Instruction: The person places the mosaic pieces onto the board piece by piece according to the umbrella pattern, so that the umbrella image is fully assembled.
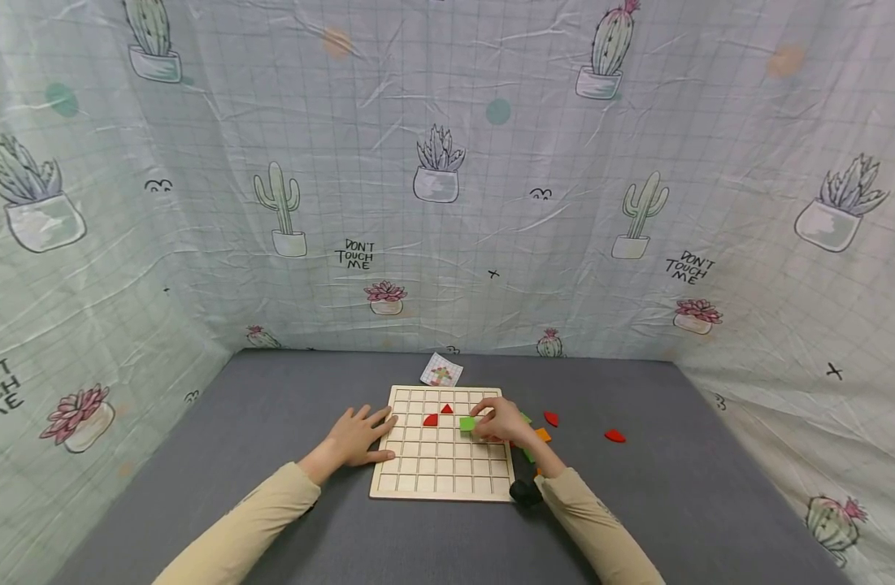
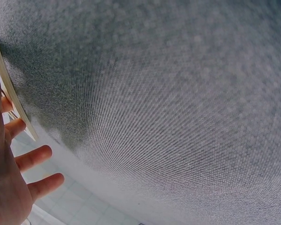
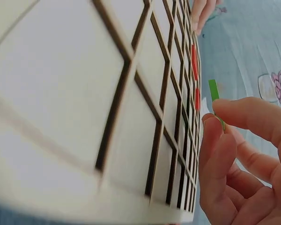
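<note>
Right hand (image 1: 500, 422): thumb and fingers pinch the green piece (image 1: 467, 424) over the board (image 1: 418, 467).
Green piece: square in the head view; the right wrist view shows its thin edge, apart from the grid.
Left hand (image 1: 355, 437): fingers spread, some touching the board's left edge; its wrist camera plainly shows two beyond the wood.
Red pieces (image 1: 431, 420): quarter-round and triangle from the head, mere slivers from the right wrist.

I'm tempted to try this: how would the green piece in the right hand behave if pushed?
The green piece looks thin and flat, so it's probably light and unlikely to roll. It looks straight where the right hand pinches it, so likely stiff.
</note>
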A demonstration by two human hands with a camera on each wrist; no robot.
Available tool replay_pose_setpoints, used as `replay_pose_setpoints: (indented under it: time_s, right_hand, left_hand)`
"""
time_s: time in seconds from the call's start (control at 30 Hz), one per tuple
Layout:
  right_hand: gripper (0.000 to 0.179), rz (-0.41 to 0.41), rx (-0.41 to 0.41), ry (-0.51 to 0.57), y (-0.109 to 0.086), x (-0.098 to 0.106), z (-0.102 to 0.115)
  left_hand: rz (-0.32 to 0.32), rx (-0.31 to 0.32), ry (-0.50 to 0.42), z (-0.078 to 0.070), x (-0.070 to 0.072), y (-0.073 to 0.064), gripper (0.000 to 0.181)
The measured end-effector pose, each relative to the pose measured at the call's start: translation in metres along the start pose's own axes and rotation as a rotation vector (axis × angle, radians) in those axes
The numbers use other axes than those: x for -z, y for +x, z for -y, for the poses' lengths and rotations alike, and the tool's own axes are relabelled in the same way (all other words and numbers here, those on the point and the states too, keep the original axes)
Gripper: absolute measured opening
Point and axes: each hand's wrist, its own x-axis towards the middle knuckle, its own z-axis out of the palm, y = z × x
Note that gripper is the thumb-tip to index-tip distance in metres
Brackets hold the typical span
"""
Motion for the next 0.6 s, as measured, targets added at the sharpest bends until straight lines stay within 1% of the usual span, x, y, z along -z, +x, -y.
replay_pose_setpoints:
  time_s: [0.03, 0.07, 0.17, 0.27, 0.33, 0.43, 0.47, 0.57, 0.6]
  right_hand:
    - [0.026, -0.004, -0.009, 0.004, 0.001, -0.002, 0.001]
    - [0.026, -0.013, -0.010, 0.001, 0.001, -0.004, 0.002]
    - [0.026, -0.037, -0.031, -0.001, 0.005, -0.009, 0.004]
    - [0.026, -0.047, -0.036, 0.009, 0.008, -0.013, 0.005]
    - [0.025, -0.046, -0.045, 0.028, 0.009, -0.015, 0.006]
    - [0.026, -0.038, -0.037, 0.047, 0.009, -0.017, 0.008]
    - [0.026, -0.033, -0.030, 0.051, 0.009, -0.017, 0.009]
    - [0.027, -0.023, -0.026, 0.069, 0.010, -0.018, 0.013]
    - [0.028, -0.019, -0.026, 0.073, 0.010, -0.018, 0.014]
  left_hand:
    - [0.006, 0.003, 0.007, -0.001, 0.003, -0.001, 0.071]
    - [0.041, 0.019, 0.006, -0.006, 0.012, -0.003, 0.070]
    - [0.045, 0.023, 0.037, -0.011, 0.020, -0.007, 0.067]
    - [0.052, 0.028, 0.059, -0.013, 0.024, -0.009, 0.067]
    - [0.060, 0.032, 0.055, -0.014, 0.025, -0.010, 0.067]
    - [0.063, 0.037, 0.036, -0.013, 0.024, -0.009, 0.066]
    - [0.060, 0.036, 0.025, -0.012, 0.022, -0.008, 0.067]
    - [0.041, 0.028, -0.004, -0.006, 0.011, -0.004, 0.071]
    - [0.002, 0.010, -0.005, -0.001, 0.001, -0.001, 0.072]
